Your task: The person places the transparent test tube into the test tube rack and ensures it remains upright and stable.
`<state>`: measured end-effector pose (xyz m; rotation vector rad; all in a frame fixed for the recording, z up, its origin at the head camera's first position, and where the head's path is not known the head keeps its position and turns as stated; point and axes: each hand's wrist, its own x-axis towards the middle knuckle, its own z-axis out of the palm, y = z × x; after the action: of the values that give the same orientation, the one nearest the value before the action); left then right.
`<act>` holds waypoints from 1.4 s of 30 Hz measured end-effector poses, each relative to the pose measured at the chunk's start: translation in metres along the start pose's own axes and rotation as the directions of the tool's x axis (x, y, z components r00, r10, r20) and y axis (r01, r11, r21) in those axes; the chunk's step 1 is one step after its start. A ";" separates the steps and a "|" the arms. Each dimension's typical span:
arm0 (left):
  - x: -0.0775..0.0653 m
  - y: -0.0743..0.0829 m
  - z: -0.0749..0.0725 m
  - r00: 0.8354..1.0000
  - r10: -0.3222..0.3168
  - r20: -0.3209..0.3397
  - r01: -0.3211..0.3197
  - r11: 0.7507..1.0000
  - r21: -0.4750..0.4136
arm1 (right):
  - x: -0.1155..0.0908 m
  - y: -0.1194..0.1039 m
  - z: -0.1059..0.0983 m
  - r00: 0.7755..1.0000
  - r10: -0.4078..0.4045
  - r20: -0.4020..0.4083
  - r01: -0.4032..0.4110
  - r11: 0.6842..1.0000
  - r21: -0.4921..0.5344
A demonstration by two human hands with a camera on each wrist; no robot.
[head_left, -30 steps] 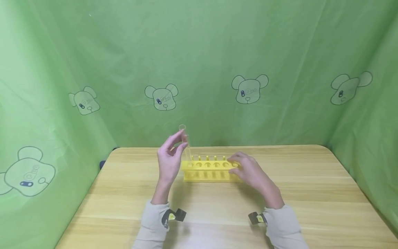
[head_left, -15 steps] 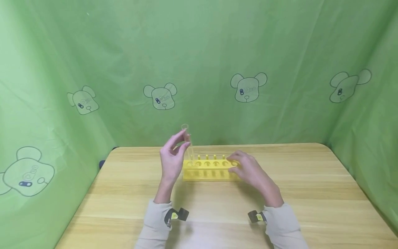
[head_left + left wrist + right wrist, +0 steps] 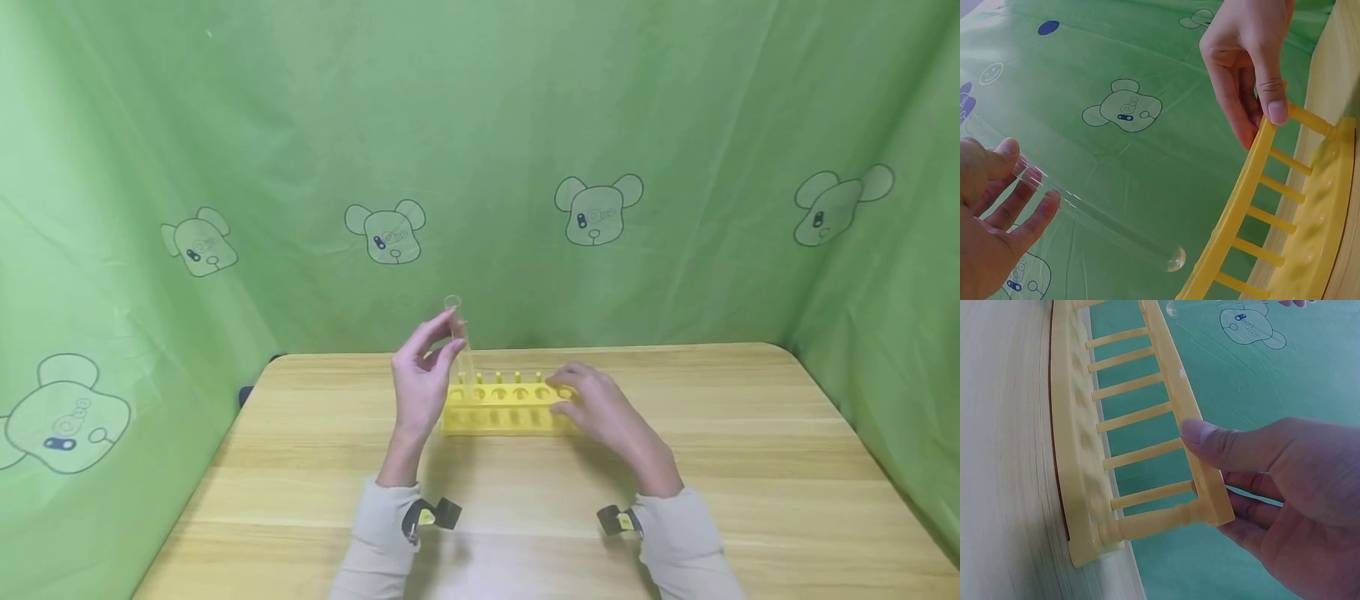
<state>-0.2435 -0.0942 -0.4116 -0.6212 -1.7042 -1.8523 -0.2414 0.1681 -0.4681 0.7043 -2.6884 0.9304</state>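
Creased green fabric printed with outlined bear heads hangs behind the smooth wood-grain table. Mid-frame stands a long yellow plastic rack, round-holed on top; my right hand grips and partly hides its right end. Above its left end, my left hand pinches a clear, tilted, round-bottomed tube, faint against the background.
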 end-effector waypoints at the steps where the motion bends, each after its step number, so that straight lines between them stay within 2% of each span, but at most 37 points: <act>1: 0.000 0.000 0.001 1.000 0.001 0.001 -0.001 1.000 0.000 | 0.000 0.000 0.000 1.000 0.000 0.000 0.000 1.000 0.001; 42: -0.001 -0.002 0.020 1.000 -0.015 0.017 0.015 1.000 -0.021 | -0.001 -0.003 -0.001 1.000 0.007 0.001 -0.007 1.000 -0.002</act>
<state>-0.2445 -0.0743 -0.4123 -0.6354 -1.7061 -1.8828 -0.2390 0.1674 -0.4658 0.6957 -2.6942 0.9290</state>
